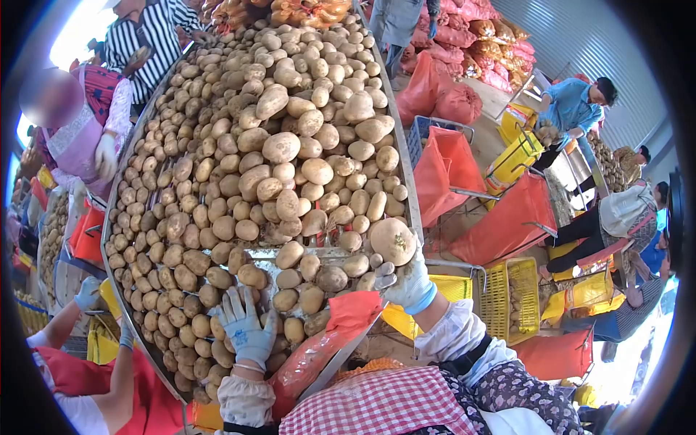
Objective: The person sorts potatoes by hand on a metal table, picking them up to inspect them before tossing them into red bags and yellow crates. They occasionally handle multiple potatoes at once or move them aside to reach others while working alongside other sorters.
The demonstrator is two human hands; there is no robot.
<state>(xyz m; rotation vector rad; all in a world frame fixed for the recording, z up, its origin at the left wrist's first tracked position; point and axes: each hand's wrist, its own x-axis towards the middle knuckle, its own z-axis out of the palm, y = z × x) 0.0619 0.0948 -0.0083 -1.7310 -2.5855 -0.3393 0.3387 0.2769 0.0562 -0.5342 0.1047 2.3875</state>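
Potatoes (281,147) of many sizes cover a long metal-edged sorting table (415,190). My left hand (246,326), in a white and blue glove, lies with fingers spread on the potatoes at the near end. My right hand (411,284), gloved too, is at the table's right edge, its fingers against a large round potato (392,241) and some small ones. Whether it grips them is hard to tell. A red bag (326,344) hangs at the near edge between my hands.
Yellow crates (507,301) and red bags (507,221) stand on the right. A co-worker's gloved hands (88,293) are at the lower left. Another co-worker (90,123) stands at the left edge. Filled sacks (453,43) are piled behind.
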